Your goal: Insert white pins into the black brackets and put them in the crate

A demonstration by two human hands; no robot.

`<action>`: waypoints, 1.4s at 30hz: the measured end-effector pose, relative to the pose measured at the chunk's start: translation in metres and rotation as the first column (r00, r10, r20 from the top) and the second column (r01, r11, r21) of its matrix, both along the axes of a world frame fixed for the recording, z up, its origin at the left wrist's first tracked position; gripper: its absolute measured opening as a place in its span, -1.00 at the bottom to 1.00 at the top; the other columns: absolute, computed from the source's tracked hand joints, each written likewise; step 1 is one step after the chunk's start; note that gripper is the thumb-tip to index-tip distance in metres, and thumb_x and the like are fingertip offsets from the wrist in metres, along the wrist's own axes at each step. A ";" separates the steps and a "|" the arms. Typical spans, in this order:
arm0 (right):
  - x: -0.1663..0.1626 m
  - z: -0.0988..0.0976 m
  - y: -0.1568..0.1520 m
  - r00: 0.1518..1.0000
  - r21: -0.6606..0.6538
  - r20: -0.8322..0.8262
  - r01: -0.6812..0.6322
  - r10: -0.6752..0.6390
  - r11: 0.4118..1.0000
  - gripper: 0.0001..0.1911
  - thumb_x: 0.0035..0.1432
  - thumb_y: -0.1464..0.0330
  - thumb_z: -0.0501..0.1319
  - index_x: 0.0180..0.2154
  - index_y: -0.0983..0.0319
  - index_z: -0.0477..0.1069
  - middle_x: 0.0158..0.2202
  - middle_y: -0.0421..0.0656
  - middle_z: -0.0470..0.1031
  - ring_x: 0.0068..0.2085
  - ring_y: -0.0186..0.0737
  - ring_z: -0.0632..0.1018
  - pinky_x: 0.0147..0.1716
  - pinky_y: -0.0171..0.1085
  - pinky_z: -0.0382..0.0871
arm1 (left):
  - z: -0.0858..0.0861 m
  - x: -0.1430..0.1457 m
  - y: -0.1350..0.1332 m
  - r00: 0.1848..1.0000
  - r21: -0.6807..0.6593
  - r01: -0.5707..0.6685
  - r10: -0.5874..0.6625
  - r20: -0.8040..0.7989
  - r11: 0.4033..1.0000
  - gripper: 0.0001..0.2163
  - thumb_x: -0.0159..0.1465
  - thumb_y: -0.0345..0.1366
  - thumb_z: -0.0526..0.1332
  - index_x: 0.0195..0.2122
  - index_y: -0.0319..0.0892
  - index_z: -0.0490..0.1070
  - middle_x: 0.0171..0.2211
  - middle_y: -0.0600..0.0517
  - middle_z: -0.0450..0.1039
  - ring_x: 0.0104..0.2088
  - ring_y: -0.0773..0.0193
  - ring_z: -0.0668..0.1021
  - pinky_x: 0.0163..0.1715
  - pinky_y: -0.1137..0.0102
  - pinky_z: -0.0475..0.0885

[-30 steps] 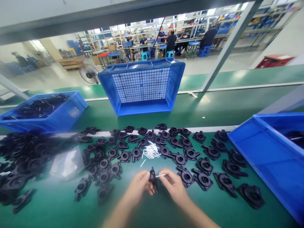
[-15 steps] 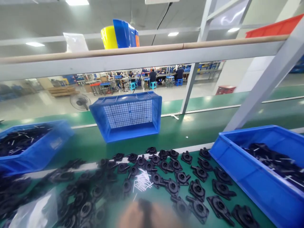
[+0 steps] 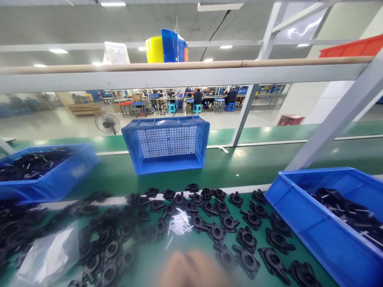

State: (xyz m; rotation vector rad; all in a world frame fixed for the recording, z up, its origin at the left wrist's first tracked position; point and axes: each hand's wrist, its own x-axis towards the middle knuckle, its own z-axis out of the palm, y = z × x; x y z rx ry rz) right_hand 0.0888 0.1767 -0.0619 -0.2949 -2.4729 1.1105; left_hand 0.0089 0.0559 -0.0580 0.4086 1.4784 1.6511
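Observation:
At the bottom middle, my left hand (image 3: 172,268) and my right hand (image 3: 204,268) are close together, blurred and cut off by the frame edge. Their fingers look closed and pressed towards each other; whatever is between them is hidden. Just beyond lies a small heap of thin white pins (image 3: 180,222), with one loose pin (image 3: 169,242) nearer my hands. Black round plastic housings (image 3: 247,238), each with a short side spout, are spread over the green bench to the right. More black housings (image 3: 110,249) lie crowded on the left.
A clear plastic bag (image 3: 49,255) lies at lower left. Blue bins holding black parts stand at left (image 3: 74,171) and right (image 3: 302,215). A blue crate (image 3: 167,165) is tipped on its side behind. A white metal frame (image 3: 179,77) crosses above; people sit far back.
The view has shifted slightly, so most things sit a little further right. A dark part seen between my hands earlier no longer shows; both hands remain at the bottom middle.

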 end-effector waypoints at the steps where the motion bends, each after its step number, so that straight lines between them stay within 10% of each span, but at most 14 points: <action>1: 0.002 0.006 0.001 0.999 -0.002 0.018 -0.027 0.027 1.000 -0.82 0.15 0.17 0.09 -0.29 0.00 0.44 -0.43 -0.18 0.49 -0.40 -0.14 0.52 -0.44 -0.28 0.35 | 0.002 0.000 -0.002 1.000 -0.003 -0.008 0.008 0.004 1.000 -0.57 -0.04 0.13 0.28 -0.50 -0.15 0.25 -0.66 0.12 0.24 -0.66 0.40 0.34 -0.64 0.50 0.28; 6: 0.013 0.037 0.007 0.995 0.011 0.064 -0.077 0.076 0.997 -0.78 0.29 0.31 -0.07 -0.30 0.16 0.32 -0.39 -0.16 0.40 -0.35 -0.25 0.45 -0.31 -0.30 0.28 | 0.012 -0.009 -0.015 0.986 -0.046 -0.154 0.150 -0.078 0.987 -0.61 0.11 0.08 0.18 -0.47 -0.21 0.27 -0.54 0.01 0.40 -0.52 0.34 0.47 -0.54 0.51 0.33; 13: 0.008 0.021 0.004 0.944 0.265 0.301 -0.216 0.132 0.940 -0.71 0.30 0.30 -0.08 -0.45 0.19 0.22 -0.54 -0.21 0.35 -0.50 -0.27 0.37 -0.48 -0.29 0.09 | 0.016 -0.016 -0.020 0.970 -0.020 -0.193 0.187 -0.153 0.981 -0.68 0.19 -0.01 0.13 -0.44 -0.20 0.27 -0.51 0.01 0.41 -0.46 0.32 0.48 -0.45 0.48 0.37; 19: 0.012 0.047 0.005 0.954 0.194 0.218 -0.250 0.207 0.949 -0.72 0.31 0.31 -0.13 -0.43 0.19 0.19 -0.47 -0.18 0.35 -0.44 -0.28 0.38 -0.41 -0.31 0.14 | 0.020 -0.016 -0.020 0.958 -0.012 -0.209 0.202 -0.205 0.978 -0.69 0.21 -0.03 0.12 -0.46 -0.20 0.27 -0.51 0.01 0.40 -0.46 0.32 0.46 -0.43 0.46 0.34; 23: 0.009 0.030 0.002 0.944 0.221 0.289 -0.230 0.161 0.948 -0.72 0.29 0.29 -0.07 -0.46 0.19 0.21 -0.53 -0.21 0.33 -0.51 -0.28 0.35 -0.48 -0.30 0.07 | 0.022 -0.015 -0.020 0.964 -0.023 -0.187 0.179 -0.197 0.982 -0.71 0.22 -0.07 0.10 -0.46 -0.20 0.25 -0.50 0.01 0.39 -0.45 0.33 0.44 -0.41 0.45 0.33; 28: 0.000 0.014 0.007 0.948 -0.223 0.210 -0.192 0.239 0.956 -0.58 0.31 0.16 -0.13 -0.49 0.21 0.24 -0.55 -0.23 0.28 -0.49 -0.30 0.34 -0.47 -0.33 0.14 | 0.022 -0.011 -0.019 0.959 -0.086 -0.048 0.022 -0.284 0.995 -0.77 0.20 -0.13 0.15 -0.42 -0.22 0.31 -0.46 0.02 0.38 -0.40 0.32 0.42 -0.35 0.45 0.30; 33: -0.007 0.011 0.011 0.973 -0.756 0.047 -0.112 0.225 0.645 -0.52 0.28 0.05 -0.12 -0.40 0.27 0.32 -0.61 -0.28 0.19 -0.63 -0.40 0.24 -0.62 -0.38 0.08 | 0.021 -0.001 -0.018 0.951 -0.102 0.146 -0.168 -0.259 0.984 -0.77 0.22 -0.15 0.11 -0.40 -0.24 0.34 -0.44 0.00 0.41 -0.40 0.31 0.43 -0.34 0.44 0.30; 36: -0.009 0.003 0.009 0.977 -0.829 0.015 -0.108 0.215 0.549 -0.53 0.27 0.05 -0.08 -0.40 0.28 0.32 -0.64 -0.30 0.18 -0.65 -0.43 0.22 -0.63 -0.39 0.06 | 0.020 0.001 -0.018 0.947 -0.098 0.184 -0.203 -0.249 0.978 -0.72 0.25 -0.13 0.05 -0.44 -0.24 0.32 -0.50 0.02 0.38 -0.45 0.34 0.41 -0.38 0.45 0.29; 42: -0.009 -0.005 0.006 0.980 -0.833 -0.024 -0.129 0.197 0.539 -0.53 0.29 0.08 -0.11 -0.37 0.29 0.34 -0.64 -0.28 0.20 -0.64 -0.42 0.24 -0.59 -0.38 0.09 | 0.018 0.003 -0.016 0.886 -0.178 0.126 -0.191 -0.422 0.976 -0.67 0.30 -0.14 -0.03 -0.51 -0.22 0.26 -0.56 0.08 0.30 -0.49 0.38 0.35 -0.43 0.48 0.21</action>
